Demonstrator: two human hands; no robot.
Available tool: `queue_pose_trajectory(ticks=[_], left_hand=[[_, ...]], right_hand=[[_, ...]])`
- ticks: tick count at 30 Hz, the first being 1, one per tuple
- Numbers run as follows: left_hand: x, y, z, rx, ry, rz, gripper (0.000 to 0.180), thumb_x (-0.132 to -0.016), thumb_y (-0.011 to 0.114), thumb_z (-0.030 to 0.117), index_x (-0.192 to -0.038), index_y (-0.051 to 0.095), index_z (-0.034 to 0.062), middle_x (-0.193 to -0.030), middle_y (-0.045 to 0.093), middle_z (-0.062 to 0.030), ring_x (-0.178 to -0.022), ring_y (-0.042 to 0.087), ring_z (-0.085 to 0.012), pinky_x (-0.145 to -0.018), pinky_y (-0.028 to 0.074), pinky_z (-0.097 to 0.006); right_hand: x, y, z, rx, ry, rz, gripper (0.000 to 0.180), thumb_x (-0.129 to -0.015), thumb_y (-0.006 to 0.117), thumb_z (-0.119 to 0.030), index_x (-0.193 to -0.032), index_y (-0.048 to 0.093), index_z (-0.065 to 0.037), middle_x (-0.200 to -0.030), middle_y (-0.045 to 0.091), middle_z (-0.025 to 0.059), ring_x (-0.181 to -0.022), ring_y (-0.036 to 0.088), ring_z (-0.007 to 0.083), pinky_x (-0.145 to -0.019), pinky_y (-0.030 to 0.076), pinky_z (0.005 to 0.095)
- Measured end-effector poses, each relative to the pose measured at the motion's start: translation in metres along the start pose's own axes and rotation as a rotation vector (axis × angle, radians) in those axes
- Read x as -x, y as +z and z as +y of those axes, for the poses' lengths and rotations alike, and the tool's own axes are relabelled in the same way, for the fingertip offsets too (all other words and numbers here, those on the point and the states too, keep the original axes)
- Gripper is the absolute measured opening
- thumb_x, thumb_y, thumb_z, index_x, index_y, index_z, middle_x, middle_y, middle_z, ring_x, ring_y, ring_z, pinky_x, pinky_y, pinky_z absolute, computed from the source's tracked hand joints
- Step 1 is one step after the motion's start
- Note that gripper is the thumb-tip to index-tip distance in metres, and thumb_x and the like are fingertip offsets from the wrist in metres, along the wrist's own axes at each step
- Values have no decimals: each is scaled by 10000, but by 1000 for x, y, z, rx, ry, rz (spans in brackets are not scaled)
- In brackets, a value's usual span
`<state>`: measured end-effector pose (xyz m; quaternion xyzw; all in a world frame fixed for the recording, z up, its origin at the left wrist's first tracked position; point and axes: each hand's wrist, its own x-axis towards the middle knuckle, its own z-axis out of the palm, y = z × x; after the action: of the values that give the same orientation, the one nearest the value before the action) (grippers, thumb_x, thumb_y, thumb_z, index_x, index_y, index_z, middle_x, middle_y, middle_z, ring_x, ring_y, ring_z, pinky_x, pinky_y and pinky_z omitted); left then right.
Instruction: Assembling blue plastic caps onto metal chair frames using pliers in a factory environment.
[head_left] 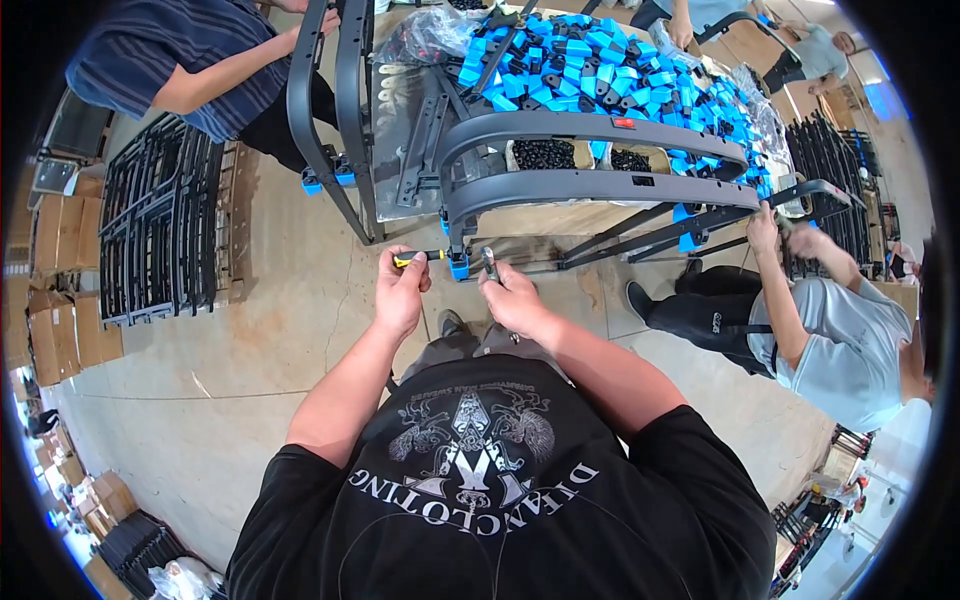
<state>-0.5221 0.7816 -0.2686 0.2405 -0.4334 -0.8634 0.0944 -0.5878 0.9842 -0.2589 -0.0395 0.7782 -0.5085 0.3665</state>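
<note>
My left hand (402, 298) is closed on a screwdriver (410, 259) with a yellow and black handle, its front end pointing at a blue plastic piece (459, 269). That piece sits on the lower end of a black curved metal frame (600, 188), which leans against the table's near edge. On the other side of the blue piece, my right hand (513, 302) grips a metal wrench (489, 264), its head upward. Whether either tool touches the frame is too small to tell.
Blue plastic parts (600, 65) heap the table, beside trays of small black pieces (545, 154). A person in a striped shirt (180, 65) stands at left by another frame (350, 90); one in grey (840, 340) works at right. Frames are stacked (160, 220) at far left.
</note>
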Motion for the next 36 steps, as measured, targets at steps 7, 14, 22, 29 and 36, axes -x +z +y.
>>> queue_pose_trajectory(ticks=[7, 14, 22, 29, 36], left_hand=[[5, 3, 7, -27, 41, 35, 194, -1006, 597, 65, -1115, 440, 99, -808, 530, -29, -638, 449, -101, -557, 382, -270], [5, -4, 7, -117, 25, 29, 196, -1006, 611, 90, -1155, 485, 106, -895, 571, -23, -785, 528, -112, -732, 444, -273], [11, 6, 19, -278, 195, -31, 202, -1006, 619, 124, -1151, 482, 94, -905, 581, -15, -767, 540, -97, -709, 456, -263], [5, 18, 13, -329, -78, 193, 277, -1014, 613, 143, -1225, 435, 116, -767, 524, -5, -542, 424, -53, -439, 325, -227], [11, 12, 3, -460, 121, 124, 273, -1004, 628, 132, -1266, 575, 79, -867, 561, 15, -754, 461, -63, -667, 408, -233]], right_hand=[[3, 7, 1, -51, -73, 63, 75, -934, 558, -128, -986, 573, -77, -717, 511, -22, -592, 455, 79, -523, 379, 287], [-9, 10, 10, -107, 57, -30, 270, -970, 561, -232, -1131, 596, -18, -887, 643, 142, -847, 591, 221, -807, 480, 380], [1, 19, -16, 308, -152, 54, 363, -949, 544, -204, -1214, 513, 43, -1086, 641, 281, -1063, 623, 424, -929, 475, 483], [4, 22, -45, 700, -147, 65, 468, -945, 550, -200, -1271, 459, 123, -1184, 614, 344, -1113, 617, 474, -983, 493, 484], [8, -2, -95, -264, 381, -319, 277, -905, 624, -211, -985, 585, 51, -942, 662, 190, -720, 718, 293, -530, 554, 462]])
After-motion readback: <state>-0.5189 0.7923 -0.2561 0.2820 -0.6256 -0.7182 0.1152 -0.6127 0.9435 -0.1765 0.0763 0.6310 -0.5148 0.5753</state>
